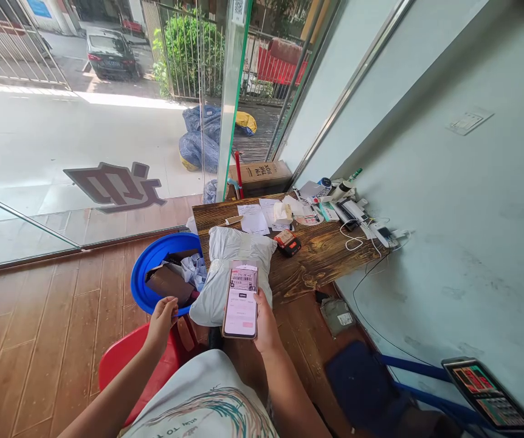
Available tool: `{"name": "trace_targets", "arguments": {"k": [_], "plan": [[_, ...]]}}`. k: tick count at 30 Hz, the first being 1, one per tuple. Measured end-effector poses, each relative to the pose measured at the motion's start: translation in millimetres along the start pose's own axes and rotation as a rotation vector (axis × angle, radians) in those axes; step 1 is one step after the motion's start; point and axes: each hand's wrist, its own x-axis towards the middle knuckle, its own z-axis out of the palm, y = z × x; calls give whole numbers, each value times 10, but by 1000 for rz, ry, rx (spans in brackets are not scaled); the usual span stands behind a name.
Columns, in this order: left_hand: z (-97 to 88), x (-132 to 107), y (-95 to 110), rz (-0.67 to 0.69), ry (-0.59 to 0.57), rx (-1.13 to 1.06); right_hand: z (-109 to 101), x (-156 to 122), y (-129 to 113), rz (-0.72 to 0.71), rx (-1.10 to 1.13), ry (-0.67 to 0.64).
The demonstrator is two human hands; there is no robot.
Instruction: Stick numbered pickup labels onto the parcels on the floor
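My right hand (266,322) is wrapped round a smartphone (240,313), held upright with its lit screen facing me. A barcode shows in the upper part of the screen. Behind the phone, a white plastic mailing parcel (239,246) lies partly on the wooden table and juts over its near edge. My left hand (164,316) is raised beside the blue bin, its thumb and fingers pinched together. Whether anything small is between those fingertips, I cannot make out. Just right of the parcel, a black and orange device (287,242) rests on the table.
The wooden table (321,267) bears papers (253,219), a power strip and cables along the wall. A blue bin (138,283) with cardboard and crumpled plastic stands left, near a red stool (138,359). A weighing-scale display (487,392) is at lower right; glass panels stand ahead.
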Motion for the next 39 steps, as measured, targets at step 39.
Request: {"name": "trace_targets", "arguments": {"k": [39], "plan": [[-408,-1436,721,310,-258,-25,279,-536,639,82,-172,-350]]}}
